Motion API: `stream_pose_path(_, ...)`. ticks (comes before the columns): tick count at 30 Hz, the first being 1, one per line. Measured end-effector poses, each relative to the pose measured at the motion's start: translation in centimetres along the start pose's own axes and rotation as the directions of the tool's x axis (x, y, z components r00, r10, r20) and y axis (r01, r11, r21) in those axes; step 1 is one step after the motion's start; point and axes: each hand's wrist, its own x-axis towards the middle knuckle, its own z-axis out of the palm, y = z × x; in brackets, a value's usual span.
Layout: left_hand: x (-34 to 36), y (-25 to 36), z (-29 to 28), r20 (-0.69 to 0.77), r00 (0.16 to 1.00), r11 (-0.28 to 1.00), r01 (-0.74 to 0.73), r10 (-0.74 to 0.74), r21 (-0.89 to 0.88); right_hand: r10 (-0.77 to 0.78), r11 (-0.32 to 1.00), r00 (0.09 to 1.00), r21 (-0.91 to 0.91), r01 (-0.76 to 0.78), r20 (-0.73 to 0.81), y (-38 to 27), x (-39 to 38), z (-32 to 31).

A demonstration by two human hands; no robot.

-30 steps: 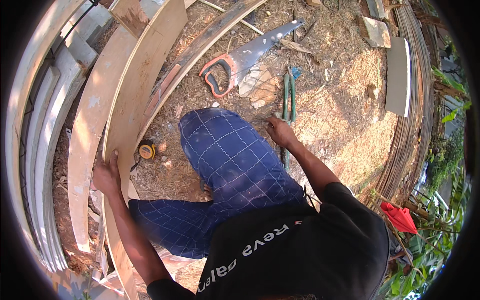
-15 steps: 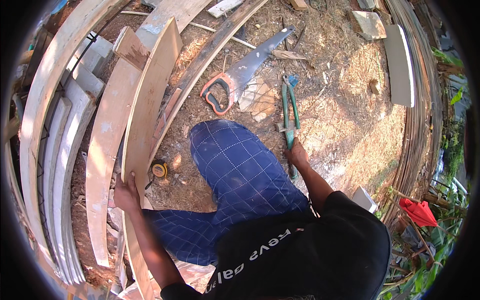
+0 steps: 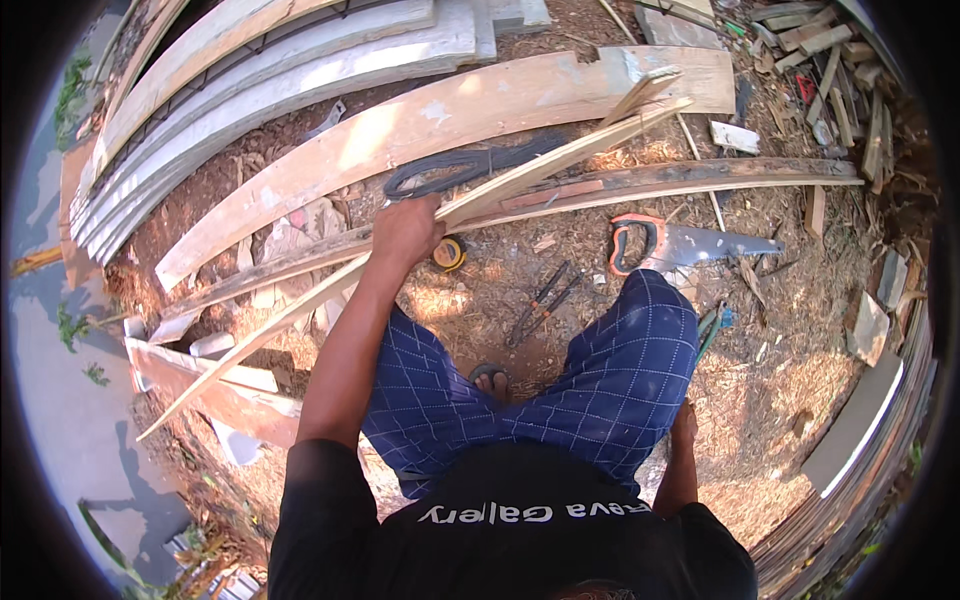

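My left hand is closed round the upper edge of a long, thin wooden board, which stands on edge and slants from far right to near left. A short piece of wood sticks out from its far end. Beside that hand lies a yellow and black tape measure. My right hand is low beside my right thigh, its fingers mostly hidden. Just beyond my right knee shows part of a green two-handled tool; whether the hand touches it is hidden.
A handsaw with an orange and black handle lies past my right knee. Dark pincers rest between my legs. Black wire is bundled by a wide board. Grey planks are stacked far left; wood offcuts lie far right.
My view has turned left. The right hand, earlier closed on the green tool, now shows lower beside my thigh. My left hand stays on the board. The pincers and my foot have come into view.
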Motion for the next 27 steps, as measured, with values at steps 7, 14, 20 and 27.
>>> stream_pose_path(7, -2.1, 0.8, 3.7, -0.089, 0.993, 0.993, -0.085, 0.078, -0.081, -0.119, 0.912, 0.993, 0.393, 0.118, -0.021, -5.8, 4.5, -7.2)
stream_pose_path(14, -2.0, 0.2, 4.1, -0.171, 0.983, 0.983, -0.09, 0.062, -0.162, -0.278, 0.919, 0.96, 0.3, 0.255, 0.036, -12.8, 5.4, -9.5)
stream_pose_path(20, -1.8, -0.4, 4.2, -0.168, 0.985, 0.974, -0.072, 0.036, -0.216, -0.308, 0.942, 0.941, 0.183, 0.282, 0.137, -14.8, 4.9, -7.5)
stream_pose_path(27, -0.7, -0.5, 2.8, -0.164, 0.986, 0.941, -0.088, 0.036, -0.325, -0.315, 0.932, 0.927, 0.25, 0.262, 0.202, -14.9, 0.9, -4.6)
